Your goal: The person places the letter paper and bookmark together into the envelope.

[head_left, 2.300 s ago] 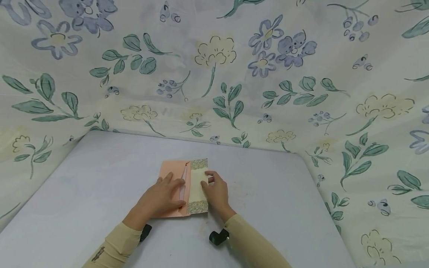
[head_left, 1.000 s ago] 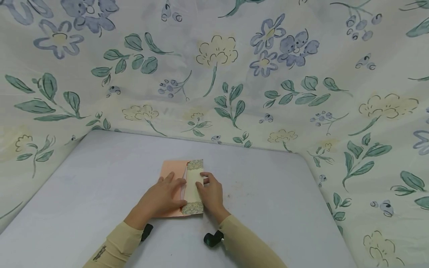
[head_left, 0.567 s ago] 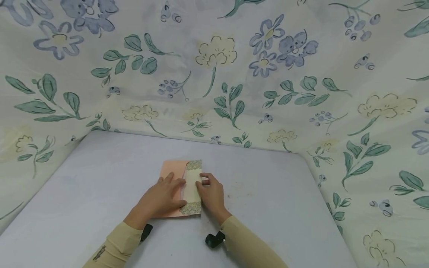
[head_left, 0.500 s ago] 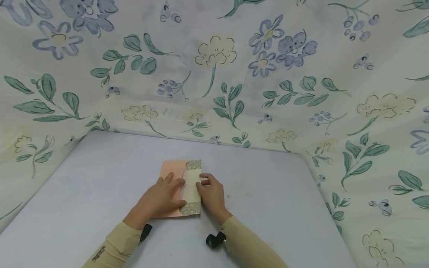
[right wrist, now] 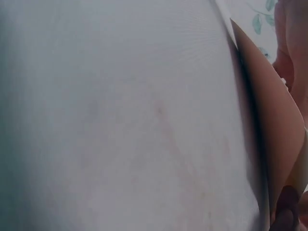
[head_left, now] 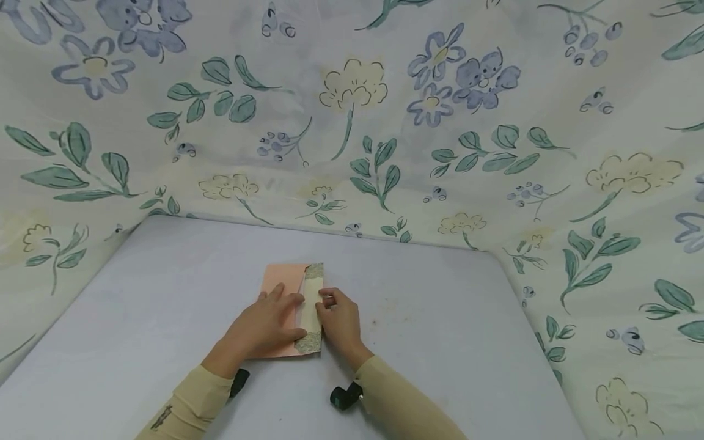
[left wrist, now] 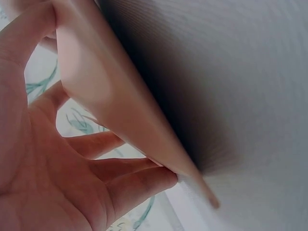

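A peach paper envelope (head_left: 283, 278) lies on the table, with a cream panel (head_left: 311, 305) along its right side that has speckled grey-green bands at both ends. Between peach and cream shows a narrow white wedge. My left hand (head_left: 258, 324) rests on the peach part with fingers spread; thumb and fingertips reach the wedge. In the left wrist view, its straight fingers touch the peach paper (left wrist: 106, 82), which is tilted off the table there. My right hand (head_left: 342, 318) pinches the cream panel's right edge between thumb and fingers. The right wrist view shows a peach underside (right wrist: 272, 106), slightly raised.
The white table (head_left: 440, 342) runs back to a floral cloth (head_left: 352, 122) hanging behind and at the sides. Faint brownish specks mark the tabletop right of the envelope. Dark wrist devices show below both wrists, one at the right sleeve (head_left: 346, 397).
My right hand has moved left with the cream panel's edge, and less of the panel's width shows. A peach strip left of the panel is no longer visible. My left hand stays in place.
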Motion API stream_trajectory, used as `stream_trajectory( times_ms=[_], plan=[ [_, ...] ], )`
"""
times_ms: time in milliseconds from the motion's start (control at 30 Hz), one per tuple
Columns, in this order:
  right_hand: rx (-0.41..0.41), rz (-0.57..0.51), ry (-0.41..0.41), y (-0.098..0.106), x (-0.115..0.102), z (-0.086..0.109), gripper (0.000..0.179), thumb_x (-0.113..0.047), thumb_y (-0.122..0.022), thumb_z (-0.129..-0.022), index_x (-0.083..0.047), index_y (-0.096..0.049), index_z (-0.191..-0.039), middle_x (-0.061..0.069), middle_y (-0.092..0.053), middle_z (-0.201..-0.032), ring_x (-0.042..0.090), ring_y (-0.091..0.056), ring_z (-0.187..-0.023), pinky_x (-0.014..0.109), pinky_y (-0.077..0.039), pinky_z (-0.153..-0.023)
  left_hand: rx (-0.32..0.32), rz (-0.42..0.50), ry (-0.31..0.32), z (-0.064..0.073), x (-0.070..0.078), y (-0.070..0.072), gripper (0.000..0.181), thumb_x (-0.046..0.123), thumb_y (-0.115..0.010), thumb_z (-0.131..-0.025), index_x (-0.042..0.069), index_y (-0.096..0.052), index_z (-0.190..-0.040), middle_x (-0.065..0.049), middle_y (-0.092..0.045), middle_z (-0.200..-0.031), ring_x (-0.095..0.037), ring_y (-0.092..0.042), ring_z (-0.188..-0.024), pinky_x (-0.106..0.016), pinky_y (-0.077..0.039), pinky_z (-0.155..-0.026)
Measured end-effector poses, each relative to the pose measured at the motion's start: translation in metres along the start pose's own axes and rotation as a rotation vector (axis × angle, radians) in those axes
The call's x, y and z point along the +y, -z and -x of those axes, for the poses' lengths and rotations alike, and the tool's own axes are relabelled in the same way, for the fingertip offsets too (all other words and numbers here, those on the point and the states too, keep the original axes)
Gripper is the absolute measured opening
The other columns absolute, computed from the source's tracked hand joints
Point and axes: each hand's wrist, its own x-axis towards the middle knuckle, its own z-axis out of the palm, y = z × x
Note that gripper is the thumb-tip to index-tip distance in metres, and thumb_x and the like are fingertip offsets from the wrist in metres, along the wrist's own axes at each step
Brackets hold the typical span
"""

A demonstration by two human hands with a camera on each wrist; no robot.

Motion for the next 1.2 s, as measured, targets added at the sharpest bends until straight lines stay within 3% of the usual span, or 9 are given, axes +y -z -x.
stream_trajectory(
  times_ms=[133, 367, 500, 800, 1033, 1200],
  plan=[
    [-0.015, 0.010, 0.012, -0.002, -0.001, 0.001, 0.024, -0.014, -0.075, -0.091, -0.011, -0.073, -0.114, -0.003, -0.072, -0.086, 0.001, -0.062, -0.072, 0.020, -0.050, -0.062, 0.001, 0.002, -0.001, 0.000, 0.000, 0.001, 0.068, 0.050, -0.078, -0.086, 0.016, -0.058, -0.141, -0.034, -0.036, -0.154, -0.067, -0.038, -0.130, -0.071, -0.043, -0.097],
    [-0.062, 0.011, 0.059, 0.003, -0.001, 0.003, 0.042, -0.012, -0.076, -0.087, -0.008, -0.066, -0.127, 0.003, -0.072, -0.101, 0.001, -0.047, -0.055, 0.019, -0.041, -0.051, 0.007, -0.005, -0.003, 0.000, -0.002, 0.001, 0.068, 0.050, -0.078, -0.086, 0.016, -0.058, -0.141, -0.035, -0.035, -0.154, -0.069, -0.037, -0.129, -0.072, -0.043, -0.095],
    [-0.108, 0.030, 0.059, 0.003, -0.004, 0.004, 0.051, -0.006, -0.075, -0.083, -0.005, -0.063, -0.132, 0.006, -0.070, -0.106, 0.000, -0.049, -0.059, 0.019, -0.044, -0.054, 0.007, -0.006, -0.002, -0.001, -0.004, 0.001, 0.068, 0.051, -0.078, -0.086, 0.016, -0.058, -0.141, -0.035, -0.035, -0.154, -0.069, -0.037, -0.129, -0.072, -0.044, -0.094],
    [-0.130, 0.047, 0.076, -0.003, -0.005, 0.007, 0.048, -0.006, -0.076, -0.085, -0.005, -0.063, -0.132, 0.005, -0.068, -0.106, 0.003, -0.054, -0.072, 0.021, -0.047, -0.064, 0.011, 0.004, -0.017, -0.002, -0.002, -0.002, 0.066, 0.051, -0.077, -0.086, 0.016, -0.059, -0.139, -0.035, -0.037, -0.152, -0.069, -0.039, -0.128, -0.072, -0.045, -0.094],
    [-0.153, 0.045, 0.066, -0.002, -0.006, 0.011, 0.048, -0.003, -0.076, -0.086, -0.003, -0.062, -0.132, 0.006, -0.069, -0.104, 0.001, -0.052, -0.065, 0.020, -0.046, -0.059, -0.012, -0.001, -0.009, 0.000, -0.001, -0.003, 0.067, 0.052, -0.077, -0.086, 0.017, -0.059, -0.139, -0.034, -0.037, -0.153, -0.070, -0.039, -0.127, -0.072, -0.046, -0.090],
    [-0.154, 0.031, 0.075, -0.004, -0.005, 0.008, 0.049, -0.003, -0.076, -0.087, -0.003, -0.060, -0.133, 0.007, -0.070, -0.107, -0.002, -0.052, -0.062, 0.018, -0.047, -0.058, 0.012, -0.014, -0.017, 0.000, -0.002, -0.001, 0.067, 0.052, -0.078, -0.085, 0.016, -0.060, -0.139, -0.035, -0.038, -0.152, -0.070, -0.041, -0.125, -0.072, -0.047, -0.089]
  ],
)
